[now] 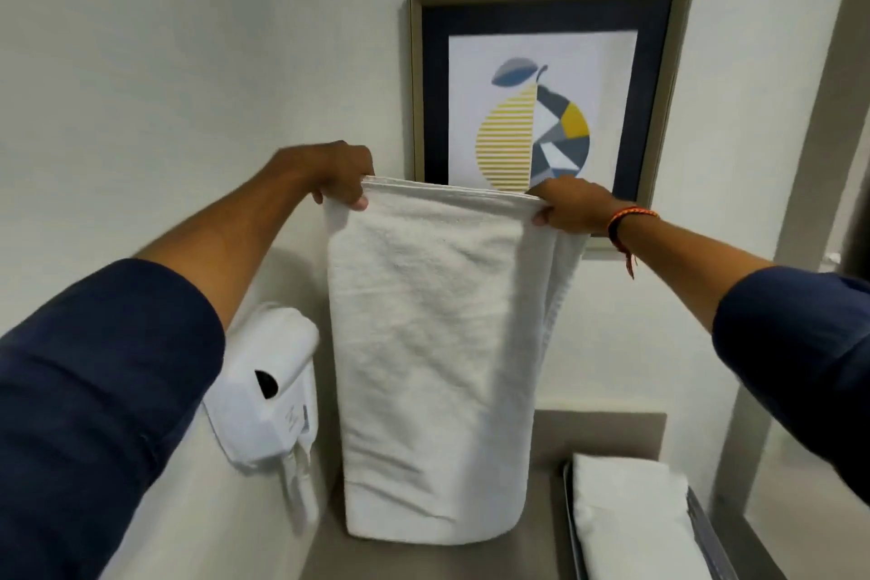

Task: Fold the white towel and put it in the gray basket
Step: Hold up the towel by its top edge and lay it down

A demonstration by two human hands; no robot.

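The white towel (pixel 433 358) hangs doubled over in front of the wall, its folded lower end just above the gray counter. My left hand (pixel 341 177) pinches its top left corner. My right hand (pixel 572 205) grips the top right corner, with extra layers of cloth trailing down behind on that side. The gray basket (pixel 704 527) stands at the lower right, only its rim showing around a folded white towel (pixel 631 518) that lies inside it.
A white wall-mounted hair dryer (pixel 266 391) with a hanging cord sits low on the left, close to the towel. A framed pear picture (pixel 546 85) hangs behind my hands. The gray counter (pixel 588 433) runs below, and a wall edge rises at the right.
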